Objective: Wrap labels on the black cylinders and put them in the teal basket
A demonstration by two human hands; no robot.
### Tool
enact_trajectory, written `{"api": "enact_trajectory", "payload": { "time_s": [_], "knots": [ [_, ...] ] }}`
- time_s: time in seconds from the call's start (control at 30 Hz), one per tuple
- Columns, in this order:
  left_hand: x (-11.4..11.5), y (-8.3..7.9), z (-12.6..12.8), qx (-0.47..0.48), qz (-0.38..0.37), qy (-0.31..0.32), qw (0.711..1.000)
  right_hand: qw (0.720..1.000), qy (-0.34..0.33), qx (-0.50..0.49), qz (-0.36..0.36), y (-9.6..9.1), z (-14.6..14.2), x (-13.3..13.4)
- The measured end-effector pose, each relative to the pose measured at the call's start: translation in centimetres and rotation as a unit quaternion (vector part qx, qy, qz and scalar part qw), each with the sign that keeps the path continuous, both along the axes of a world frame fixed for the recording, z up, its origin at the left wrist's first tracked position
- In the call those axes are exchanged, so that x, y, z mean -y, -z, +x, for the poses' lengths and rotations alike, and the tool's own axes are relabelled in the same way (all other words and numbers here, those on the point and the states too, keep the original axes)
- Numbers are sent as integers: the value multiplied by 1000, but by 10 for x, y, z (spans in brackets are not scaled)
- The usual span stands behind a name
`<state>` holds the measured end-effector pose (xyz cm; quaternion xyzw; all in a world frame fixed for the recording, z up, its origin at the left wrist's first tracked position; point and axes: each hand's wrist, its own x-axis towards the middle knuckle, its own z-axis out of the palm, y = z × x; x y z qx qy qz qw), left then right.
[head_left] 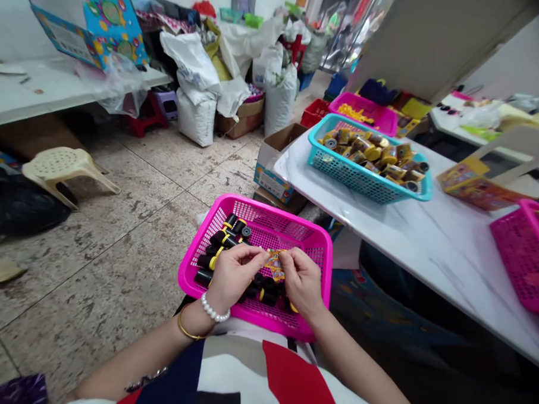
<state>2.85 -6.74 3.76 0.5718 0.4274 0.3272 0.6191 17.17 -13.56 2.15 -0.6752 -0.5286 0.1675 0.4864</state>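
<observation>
A small printed sticker [276,266], orange and yellow, is stretched between my two hands above the pink basket. My left hand [237,272] pinches its left end between thumb and finger, with a pearl bracelet and a gold bangle at the wrist. On the other side my right hand [302,279] pinches the right end. The pink basket [256,205] rests on my lap. Inside lie several black cylinders [205,277] with yellow rings, gathered at its left and near sides; my hands hide part of them.
A white marble-pattern table [400,238] on the right bears a blue basket [362,186] of sticker-wrapped cylinders [369,150]. Another pink basket [518,268] stands at its right end. An open carton [274,160] is beside the table. A plastic stool [62,163] and white sacks [197,92] stand on the floor.
</observation>
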Motion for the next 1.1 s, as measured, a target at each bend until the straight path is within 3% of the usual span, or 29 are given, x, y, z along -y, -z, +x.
{"api": "enact_trajectory", "payload": {
  "time_s": [0.13, 0.23, 0.33, 0.43, 0.5, 0.6, 0.67, 0.73, 0.93, 1.03, 1.1],
  "knots": [
    [4, 1, -4, 51, -125, 51, 989, 999, -14, 23, 35, -1, -11, 9],
    [6, 3, -5, 69, -147, 69, 984, 998, -18, 35, 44, 1, -16, 10],
    [3, 5, -6, 84, -170, 74, 979, 999, -46, -1, 14, 3, -10, 7],
    [-7, 6, -7, 108, -208, 54, 971, 990, -127, -24, -54, 5, 6, 7],
    [-15, 8, -9, 137, -230, 22, 963, 978, -178, 59, -94, 9, 17, 10],
    [-25, 12, -13, 181, -267, 4, 947, 933, -223, 242, -143, 18, 24, 14],
    [-30, 15, -14, 206, -298, 19, 932, 911, -239, 294, -163, 25, 23, 13],
    [-32, 20, -15, 229, -329, 36, 915, 908, -248, 293, -171, 31, 21, 11],
    [-34, 33, -13, 263, -362, 31, 894, 942, -220, 160, -197, 43, 18, 2],
    [-34, 34, -12, 268, -369, 32, 890, 961, -187, -55, -196, 43, 21, 1],
    [-34, 34, -12, 264, -373, 29, 889, 944, -154, -231, -176, 40, 25, -1]
  ]
}}
